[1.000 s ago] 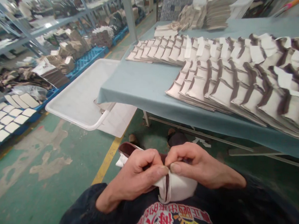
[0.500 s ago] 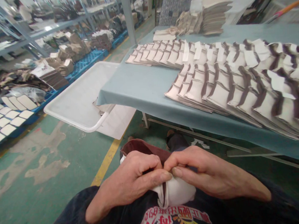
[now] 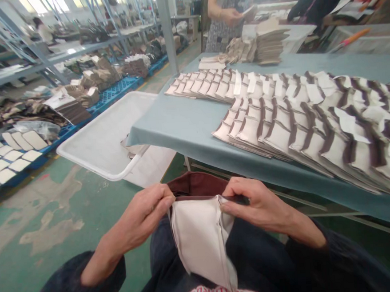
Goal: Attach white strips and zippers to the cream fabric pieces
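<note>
A sewn fabric pouch [image 3: 199, 234], cream outside with a dark brown band along its top, hangs between my hands above my lap. My left hand [image 3: 146, 216] pinches the left end of its upper edge. At the right corner, by the side seam, my right hand [image 3: 257, 201] grips the same edge between thumb and fingers. The brown inner side shows behind the rim, so the mouth is partly spread. Its lower end reaches down to the printed front of my clothing.
Overlapping rows of similar cream and brown pieces [image 3: 280, 122] cover much of the blue-green table [image 3: 166, 117]. A white plastic tub [image 3: 91, 146] stands at its left end. Blue pallets [image 3: 111, 92] hold stacked goods farther left. Another person's hand [image 3: 231, 16] holds something pale across the table.
My hands have moved apart from close together at the middle of the edge to its two corners. The pouch's cream face is now stretched flat toward me. My view has tilted up slightly.
</note>
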### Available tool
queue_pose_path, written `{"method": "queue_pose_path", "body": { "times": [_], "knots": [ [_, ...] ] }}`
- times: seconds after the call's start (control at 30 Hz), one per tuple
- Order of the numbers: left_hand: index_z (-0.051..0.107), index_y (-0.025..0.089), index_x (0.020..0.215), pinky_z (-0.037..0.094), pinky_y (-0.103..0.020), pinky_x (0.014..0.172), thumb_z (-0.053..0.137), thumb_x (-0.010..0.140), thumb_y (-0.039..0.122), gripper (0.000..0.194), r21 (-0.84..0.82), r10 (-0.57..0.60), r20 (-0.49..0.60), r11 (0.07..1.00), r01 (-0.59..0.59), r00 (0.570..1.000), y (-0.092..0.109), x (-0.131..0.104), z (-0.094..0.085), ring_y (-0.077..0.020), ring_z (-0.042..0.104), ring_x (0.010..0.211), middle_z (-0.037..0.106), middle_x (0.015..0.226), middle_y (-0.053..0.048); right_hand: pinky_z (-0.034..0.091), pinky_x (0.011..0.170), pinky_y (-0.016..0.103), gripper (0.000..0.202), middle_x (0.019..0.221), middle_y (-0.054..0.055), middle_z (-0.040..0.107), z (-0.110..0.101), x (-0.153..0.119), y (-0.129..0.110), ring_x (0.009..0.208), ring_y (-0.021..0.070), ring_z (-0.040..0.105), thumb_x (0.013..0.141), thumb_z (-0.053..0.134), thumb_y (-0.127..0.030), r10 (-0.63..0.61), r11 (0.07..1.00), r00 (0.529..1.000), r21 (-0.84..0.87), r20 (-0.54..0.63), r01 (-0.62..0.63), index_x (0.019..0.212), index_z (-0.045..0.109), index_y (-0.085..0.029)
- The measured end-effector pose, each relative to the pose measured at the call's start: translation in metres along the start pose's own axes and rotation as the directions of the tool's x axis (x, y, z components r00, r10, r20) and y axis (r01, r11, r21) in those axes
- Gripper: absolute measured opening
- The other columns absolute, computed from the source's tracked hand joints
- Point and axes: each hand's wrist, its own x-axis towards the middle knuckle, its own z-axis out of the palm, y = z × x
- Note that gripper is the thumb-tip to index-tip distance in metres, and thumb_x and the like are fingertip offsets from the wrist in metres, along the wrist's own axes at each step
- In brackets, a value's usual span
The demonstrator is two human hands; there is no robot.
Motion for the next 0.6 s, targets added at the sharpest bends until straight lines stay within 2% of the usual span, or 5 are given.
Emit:
{"method": "queue_pose_path", "body": {
  "times": [0.13,0.27,0.37,0.47,0.6],
  "knots": [
    [0.058,0.019,0.088,0.045,-0.029,0.080,0.036,0.110,0.036,0.036,-0.112,-0.036,0.012,0.993,0.037,0.999,-0.013,0.012,0.003,-0.0167,0.054,0.081,0.060,0.086,-0.001,0.043,0.072,0.028,0.019,0.081,0.001,0.063,-0.010,0.010,-0.031,0.078,0.0153,0.058,0.096,0.066,-0.024,-0.087,0.996,0.996,0.033,-0.016,0.087,0.078,0.060,-0.020],
    [0.067,0.019,0.101,0.046,-0.033,0.090,0.055,0.104,0.048,0.032,-0.259,0.072,0.005,0.963,-0.069,0.997,0.009,0.028,0.010,-0.0203,0.059,0.095,0.069,0.100,-0.006,0.043,0.077,0.027,0.019,0.087,0.000,0.063,-0.025,0.024,-0.045,0.083,0.0148,0.057,0.097,0.065,-0.027,-0.081,0.989,0.991,0.133,0.111,0.066,0.080,0.058,-0.020],
    [0.069,0.016,0.097,0.046,-0.028,0.076,0.064,0.098,0.051,0.035,-0.458,0.104,0.061,0.887,-0.064,0.993,0.026,0.037,0.016,-0.0166,0.058,0.081,0.069,0.090,-0.005,0.039,0.067,0.025,0.022,0.079,-0.003,0.058,-0.029,0.029,-0.046,0.072,0.0121,0.050,0.096,0.067,-0.033,-0.021,0.982,0.981,0.189,0.194,-0.016,0.080,0.059,-0.020],
    [0.068,0.014,0.088,0.042,-0.024,0.065,0.065,0.097,0.055,0.043,-0.646,0.096,0.143,0.763,0.020,0.985,0.030,0.039,0.023,-0.0119,0.049,0.067,0.062,0.076,-0.001,0.036,0.063,0.025,0.027,0.075,-0.004,0.055,-0.024,0.027,-0.044,0.068,0.0109,0.047,0.096,0.067,-0.038,0.034,0.964,0.967,0.248,0.252,-0.098,0.078,0.058,-0.019],
    [0.068,0.013,0.085,0.039,-0.023,0.062,0.065,0.094,0.063,0.051,-0.692,0.074,0.197,0.717,0.086,0.978,0.026,0.035,0.027,-0.0107,0.045,0.065,0.059,0.074,0.000,0.034,0.061,0.024,0.026,0.074,-0.005,0.054,-0.015,0.025,-0.042,0.066,0.0104,0.045,0.088,0.073,-0.041,0.069,0.945,0.953,0.287,0.294,-0.157,0.081,0.061,-0.018]
  ]
}}
